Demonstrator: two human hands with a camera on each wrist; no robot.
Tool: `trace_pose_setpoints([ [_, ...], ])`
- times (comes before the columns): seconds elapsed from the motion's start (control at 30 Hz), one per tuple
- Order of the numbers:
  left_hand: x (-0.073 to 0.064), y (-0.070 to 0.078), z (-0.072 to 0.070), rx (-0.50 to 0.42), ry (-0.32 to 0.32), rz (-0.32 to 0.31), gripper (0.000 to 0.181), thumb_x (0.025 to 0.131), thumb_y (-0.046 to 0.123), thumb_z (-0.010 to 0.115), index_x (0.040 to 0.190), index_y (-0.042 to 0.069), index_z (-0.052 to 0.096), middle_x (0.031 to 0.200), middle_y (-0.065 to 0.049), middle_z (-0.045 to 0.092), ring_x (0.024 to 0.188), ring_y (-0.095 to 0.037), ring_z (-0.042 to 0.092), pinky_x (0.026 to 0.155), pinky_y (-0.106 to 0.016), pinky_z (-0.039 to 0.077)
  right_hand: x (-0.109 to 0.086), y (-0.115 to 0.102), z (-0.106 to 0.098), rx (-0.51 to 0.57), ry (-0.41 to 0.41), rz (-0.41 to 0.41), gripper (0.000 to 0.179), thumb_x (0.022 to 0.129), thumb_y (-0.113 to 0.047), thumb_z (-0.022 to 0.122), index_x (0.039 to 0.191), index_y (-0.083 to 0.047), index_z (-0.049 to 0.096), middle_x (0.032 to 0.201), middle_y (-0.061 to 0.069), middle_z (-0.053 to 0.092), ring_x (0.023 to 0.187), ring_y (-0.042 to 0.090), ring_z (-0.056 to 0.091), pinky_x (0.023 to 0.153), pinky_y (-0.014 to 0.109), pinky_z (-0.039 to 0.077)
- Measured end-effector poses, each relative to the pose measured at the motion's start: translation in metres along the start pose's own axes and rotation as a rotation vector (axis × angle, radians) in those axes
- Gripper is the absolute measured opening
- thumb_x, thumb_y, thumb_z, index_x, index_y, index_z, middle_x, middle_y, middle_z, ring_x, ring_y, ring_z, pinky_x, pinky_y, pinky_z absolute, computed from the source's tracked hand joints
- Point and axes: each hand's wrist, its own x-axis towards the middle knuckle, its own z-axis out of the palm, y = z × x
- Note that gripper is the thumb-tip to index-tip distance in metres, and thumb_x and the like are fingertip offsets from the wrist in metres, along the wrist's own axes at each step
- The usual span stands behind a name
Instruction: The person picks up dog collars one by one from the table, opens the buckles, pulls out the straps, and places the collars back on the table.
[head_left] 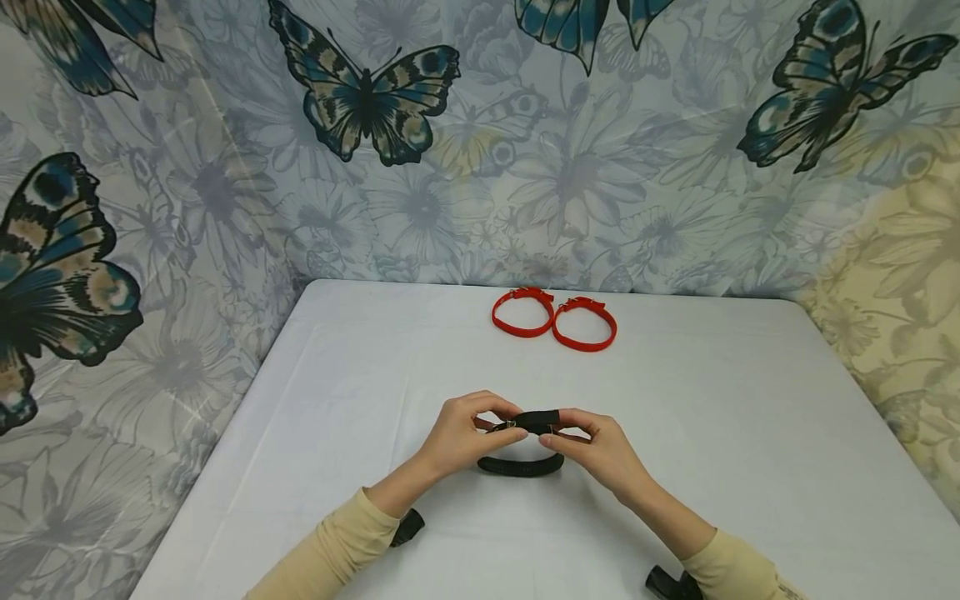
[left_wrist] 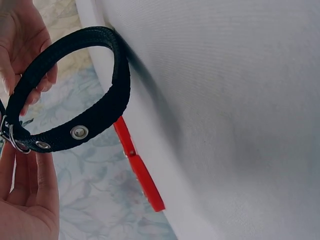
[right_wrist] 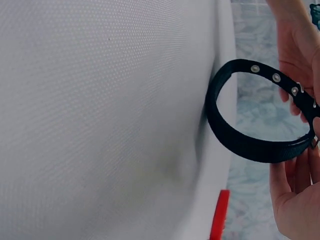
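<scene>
A black dog collar (head_left: pixel 521 468), buckled into a loop, is held by both hands above the table's near middle. My left hand (head_left: pixel 467 432) pinches it between thumb and fingers close to the metal buckle and ring. Opposite, my right hand (head_left: pixel 602 448) grips the strap at its other side, thumb below and fingers above. In the left wrist view the collar (left_wrist: pixel 120 95) shows metal eyelets (left_wrist: pixel 79 132) along the band. The right wrist view shows more eyelets (right_wrist: pixel 276 77) toward the left hand. The fingers partly hide the buckle.
Two red collars (head_left: pixel 522 331) (head_left: pixel 585 345), each fastened in a loop, lie side by side near the far edge of the white table (head_left: pixel 375 350). Butterfly-patterned cloth (head_left: pixel 480 208) rises behind and beside the table. Black wrist devices (head_left: pixel 408 528) sit under both forearms.
</scene>
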Motion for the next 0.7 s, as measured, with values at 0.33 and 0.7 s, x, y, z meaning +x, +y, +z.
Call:
trace_pose_setpoints([
  [0.33, 0.002, -0.037, 0.005, -0.051, 0.02, -0.115, 0.015, 0.083, 0.012, 0.078, 0.098, 0.009, 0.075, 0.089, -0.001, 0.07, 0.083, -0.016, 0.064, 0.067, -0.028, 0.057, 0.002, -0.002, 0.001, -0.045, 0.005, 0.03, 0.028, 0.086, -0.023, 0.076, 0.11, -0.009, 0.071, 0.1, 0.003, 0.068, 0.105, 0.023, 0.056, 0.087, 0.035, 0.049],
  [0.7, 0.004, -0.051, 0.011, -0.295, 0.002, -0.413, 0.025, 0.09, 0.019, 0.071, 0.107, 0.0, 0.071, 0.09, -0.004, 0.072, 0.082, -0.01, 0.066, 0.071, -0.024, 0.053, 0.005, 0.006, 0.006, 0.084, -0.082, 0.099, 0.032, 0.089, -0.024, 0.073, 0.112, -0.003, 0.066, 0.096, 0.011, 0.064, 0.088, 0.024, 0.064, 0.076, 0.03, 0.054],
])
